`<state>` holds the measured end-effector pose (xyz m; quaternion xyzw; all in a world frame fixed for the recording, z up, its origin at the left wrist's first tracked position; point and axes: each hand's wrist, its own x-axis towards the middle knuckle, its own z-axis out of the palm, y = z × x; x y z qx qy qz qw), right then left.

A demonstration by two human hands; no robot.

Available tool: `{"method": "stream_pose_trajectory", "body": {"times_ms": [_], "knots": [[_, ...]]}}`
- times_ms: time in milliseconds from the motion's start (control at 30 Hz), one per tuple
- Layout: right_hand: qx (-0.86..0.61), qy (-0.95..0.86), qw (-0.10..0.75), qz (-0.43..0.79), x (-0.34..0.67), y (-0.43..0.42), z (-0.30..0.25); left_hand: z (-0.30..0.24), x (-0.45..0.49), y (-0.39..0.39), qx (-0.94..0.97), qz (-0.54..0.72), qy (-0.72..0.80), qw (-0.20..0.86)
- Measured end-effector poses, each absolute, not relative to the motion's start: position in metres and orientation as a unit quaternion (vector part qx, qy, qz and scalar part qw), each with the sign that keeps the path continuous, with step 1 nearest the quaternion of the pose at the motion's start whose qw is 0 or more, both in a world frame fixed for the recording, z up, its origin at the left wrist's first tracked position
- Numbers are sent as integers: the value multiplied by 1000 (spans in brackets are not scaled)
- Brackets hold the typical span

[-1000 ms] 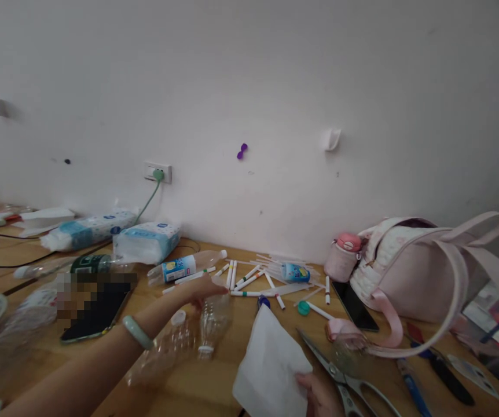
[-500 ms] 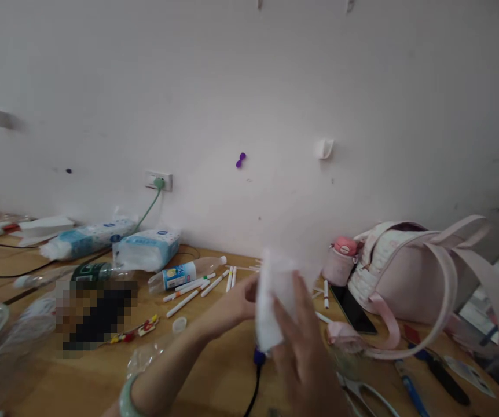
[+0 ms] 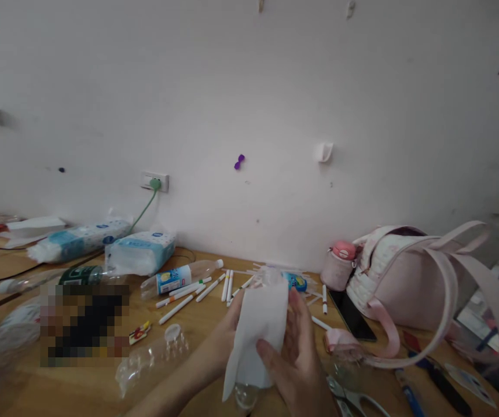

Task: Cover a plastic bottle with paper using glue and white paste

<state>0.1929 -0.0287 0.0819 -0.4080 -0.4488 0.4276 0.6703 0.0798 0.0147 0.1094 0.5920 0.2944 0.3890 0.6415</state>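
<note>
The clear plastic bottle, a second earlier by the left hand, was now between both hands over the wooden worktop, the white flexible sheet draped against it. Left fingers and the right hand clasped both; wrapping seemed under way.

Apparently an indoor craft workspace: wooden table, loose markers, scissors, wall socket

Dim, greyish light leaves the wall palest near the middle, darker toward the corners. Both side edges look soft; pixelation masks part of the worktop.
</note>
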Motion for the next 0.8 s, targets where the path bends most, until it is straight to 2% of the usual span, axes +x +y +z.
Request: {"method": "stream_pose_trajectory", "body": {"times_ms": [100,200,333,433,567,633,733,800], "knots": [[-424,-440,618,494,192,-27,78,103,78,12,598,390,293,636],[-468,-439,586,495,196,-25,78,98,74,9,620,371,271,636],[-463,-398,619,495,202,-22,79,101,69,4,672,333,247,614],[-465,-369,633,497,201,-21,77,97,70,5,716,330,269,553],[-433,-349,712,428,199,-21,77,70,84,7,726,459,274,434],[-427,-348,726,413,201,-21,78,59,89,7,714,493,279,412],[-405,-357,710,452,206,-21,78,63,87,4,698,492,291,432],[-381,-355,696,495,210,-21,77,78,81,5,659,476,288,506]]}}
